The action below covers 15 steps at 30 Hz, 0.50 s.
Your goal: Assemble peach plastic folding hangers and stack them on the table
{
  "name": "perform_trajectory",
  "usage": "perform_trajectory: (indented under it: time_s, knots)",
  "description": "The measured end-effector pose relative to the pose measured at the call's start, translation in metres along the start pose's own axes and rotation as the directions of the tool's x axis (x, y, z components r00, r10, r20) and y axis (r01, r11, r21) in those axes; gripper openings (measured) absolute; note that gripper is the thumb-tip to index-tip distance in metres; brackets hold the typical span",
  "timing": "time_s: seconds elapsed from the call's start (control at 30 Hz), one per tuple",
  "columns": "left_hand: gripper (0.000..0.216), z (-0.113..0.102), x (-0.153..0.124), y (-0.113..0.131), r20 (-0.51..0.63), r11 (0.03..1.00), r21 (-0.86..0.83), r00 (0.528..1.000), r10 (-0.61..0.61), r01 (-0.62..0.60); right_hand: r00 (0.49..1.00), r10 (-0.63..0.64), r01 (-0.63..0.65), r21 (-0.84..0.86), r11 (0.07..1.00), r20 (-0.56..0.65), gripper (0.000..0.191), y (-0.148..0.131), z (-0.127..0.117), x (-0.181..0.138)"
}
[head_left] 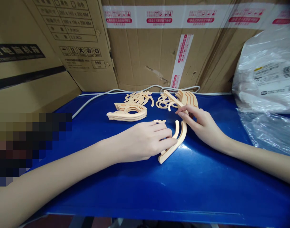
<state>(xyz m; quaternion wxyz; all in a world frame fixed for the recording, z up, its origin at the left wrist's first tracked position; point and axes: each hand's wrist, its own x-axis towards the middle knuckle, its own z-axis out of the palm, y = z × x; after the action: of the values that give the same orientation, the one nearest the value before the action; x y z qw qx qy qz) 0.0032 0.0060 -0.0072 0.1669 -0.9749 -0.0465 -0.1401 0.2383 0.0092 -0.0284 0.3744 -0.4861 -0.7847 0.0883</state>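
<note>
My left hand (147, 141) curls its fingers over a small beige plastic part (176, 128) and the lower end of a long bent hanger arm (174, 146) on the blue table. Most of what lies under that palm is hidden; a bit of another beige part (160, 121) shows beyond the knuckles. Between thumb and fingers, my right hand (198, 122) pinches the upper stretch of the same beige hanger arm, whose far end points up and left. Whether the upper and lower stretches are one piece or two joined ones, I cannot tell.
Left of centre lie a stack of beige hanger parts (128, 115) and a loose pile (140, 98). Behind my right hand are more loose parts (162, 102) and stacked arms (189, 98). A white cable (92, 98), cardboard boxes (145, 57) and a clear plastic bag (266, 72) border the table.
</note>
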Motion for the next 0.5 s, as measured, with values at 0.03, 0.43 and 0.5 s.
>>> perform_trajectory:
  time_s: [0.03, 0.43, 0.5]
  knots:
    - [0.029, 0.0002, 0.0001, 0.0005, 0.002, 1.0, -0.003, 1.0, -0.002, 0.002, 1.0, -0.001, 0.001, -0.002, 1.0, 0.001, 0.022, 0.0001, 0.0001, 0.0002]
    - [0.03, -0.0019, 0.0056, 0.0097, -0.001, 0.997, -0.046, 0.998, -0.067, 0.067, 0.999, 0.033, -0.033, 0.011, 0.999, 0.004, 0.014, -0.0003, 0.0013, -0.0011]
    - [0.029, -0.0021, 0.0052, 0.0087, 0.013, 0.997, -0.04, 0.998, -0.064, 0.065, 0.999, 0.038, -0.038, 0.016, 0.999, 0.007, 0.015, 0.0002, 0.0019, -0.0014]
